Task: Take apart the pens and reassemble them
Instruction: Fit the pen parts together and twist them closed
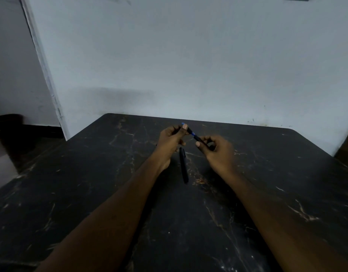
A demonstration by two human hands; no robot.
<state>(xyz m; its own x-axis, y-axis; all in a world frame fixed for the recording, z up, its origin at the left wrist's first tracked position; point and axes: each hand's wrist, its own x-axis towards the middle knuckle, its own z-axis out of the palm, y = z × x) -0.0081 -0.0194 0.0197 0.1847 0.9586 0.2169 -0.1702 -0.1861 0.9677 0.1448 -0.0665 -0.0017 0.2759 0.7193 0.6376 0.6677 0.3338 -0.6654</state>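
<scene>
Two pens show, both dark. The lying pen [184, 165] rests flat on the black, pale-veined table [90, 193]. Its long axis runs nearly straight away from the person, the far end leaning slightly left. The held pen [195, 136] hangs in the air just beyond the lying pen's far end. It slants from far-left down to near-right, and a blue end pokes out past the left fingers. A short blue stretch also shows in the gap between the two hands.

The left hand [172, 140], left of the lying pen's far end, pinches the held pen's upper part with curled fingers and thumb. The right hand [218, 150], right of that same end, curls round the lower dark part. No brand or writing can be read on either pen. Beyond the lying pen stands a pale wall [188, 55].
</scene>
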